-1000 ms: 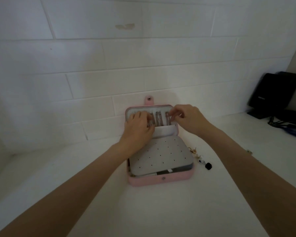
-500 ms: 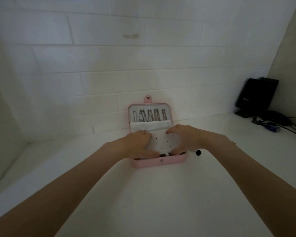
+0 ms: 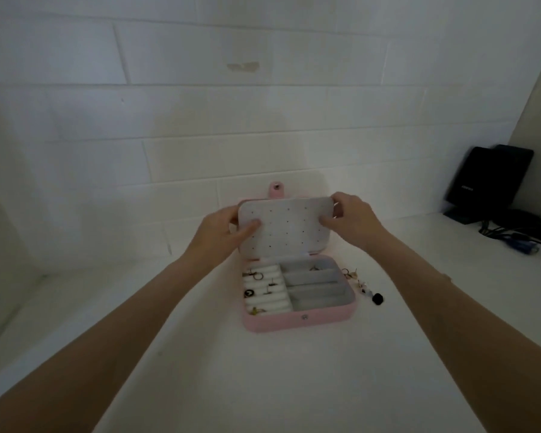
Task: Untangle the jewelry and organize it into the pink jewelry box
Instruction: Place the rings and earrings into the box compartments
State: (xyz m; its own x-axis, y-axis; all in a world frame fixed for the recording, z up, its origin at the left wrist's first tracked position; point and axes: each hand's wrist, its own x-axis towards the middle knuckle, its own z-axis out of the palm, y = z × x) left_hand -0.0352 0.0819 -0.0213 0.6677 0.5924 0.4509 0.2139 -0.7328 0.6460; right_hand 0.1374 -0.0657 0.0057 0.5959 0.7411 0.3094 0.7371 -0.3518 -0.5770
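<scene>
Now we hold the dotted flap (image 3: 284,228) lifted, not flat on the pink box (image 3: 297,320) as before.
Our left hand (image 3: 222,232) and right hand (image 3: 350,221) pinch its sides, so the compartments show; rings (image 3: 256,285) sit inside, loose jewelry (image 3: 361,284) waits beside.

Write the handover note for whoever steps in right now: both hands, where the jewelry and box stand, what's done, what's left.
Left hand: grips the left edge of the perforated panel.
Right hand: grips the panel's right edge; the panel is swung up off the tray.
Pink jewelry box: open on the white counter.
Done: several rings and small pieces sit in the ring rolls; one small piece lies in the back grey compartment.
Left: loose jewelry and a small black piece lie on the counter right of the box. Sort them in, lower the panel, close the box.
</scene>
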